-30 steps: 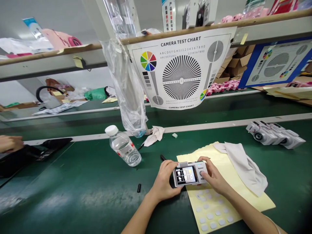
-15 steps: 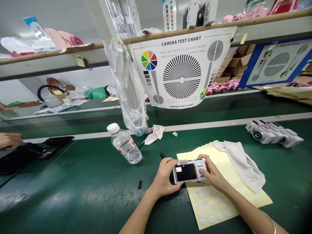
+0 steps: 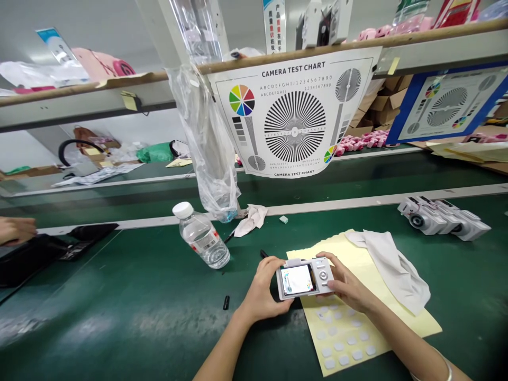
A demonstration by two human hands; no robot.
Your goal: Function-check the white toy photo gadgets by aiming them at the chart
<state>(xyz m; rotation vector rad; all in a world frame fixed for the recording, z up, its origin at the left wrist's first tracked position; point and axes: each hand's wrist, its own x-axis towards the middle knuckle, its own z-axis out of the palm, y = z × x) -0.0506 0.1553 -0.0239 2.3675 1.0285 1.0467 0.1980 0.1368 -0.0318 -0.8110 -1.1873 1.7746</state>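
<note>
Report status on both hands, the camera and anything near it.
Left hand, right hand both gripping camera. Screen lit. Bottle nearby, off left, untouched; yellow paper close by.

From my station, I'm seeing my left forearm (image 3: 224, 346) entering near 7 o'clock and slanting toward 1 o'clock, its wrist (image 3: 245, 317) lying almost in line. My left hand (image 3: 262, 291) is curving into a C opening toward 3 o'clock, the upper fingers (image 3: 273, 262) arching above and the thumb (image 3: 282, 306) stretching below. I'm bringing my right forearm (image 3: 405, 333) in from 4 o'clock, angling it toward 10 o'clock. My right hand (image 3: 347, 286) is sitting at 3 o'clock from the left, apart from it. Its index finger (image 3: 331, 259) is reaching toward 10 o'clock, while its thumb (image 3: 337, 287) is bending inward beneath, pointing toward 9 o'clock. Both hands are gripping.
</note>
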